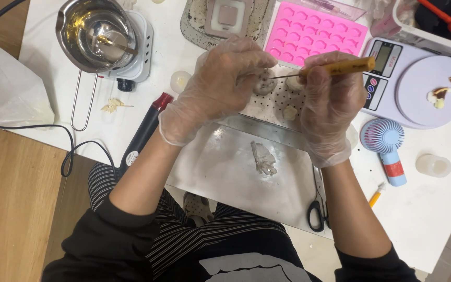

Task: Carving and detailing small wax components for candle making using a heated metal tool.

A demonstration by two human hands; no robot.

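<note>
Both hands wear clear plastic gloves. My left hand (pixel 220 86) pinches a small pale, lumpy piece (pixel 263 83) above a metal tray (pixel 210 167). My right hand (pixel 327 107) grips a wooden-handled pick (pixel 340 66), whose thin metal tip points left at that piece. A pile of whitish scrapings (pixel 263 158) lies on the tray below the hands. Small pale pieces (pixel 289 113) rest on a perforated white sheet (pixel 270 107) between the hands.
A steel melting pot (pixel 96 34) sits on a small white heater at upper left. A pink silicone mould (pixel 314 34), a digital scale (pixel 418 86), a small blue fan (pixel 387 143), black scissors (pixel 318 206) and a black-and-red tool (pixel 144 130) surround the tray. A cable (pixel 71 151) hangs off the table's left edge.
</note>
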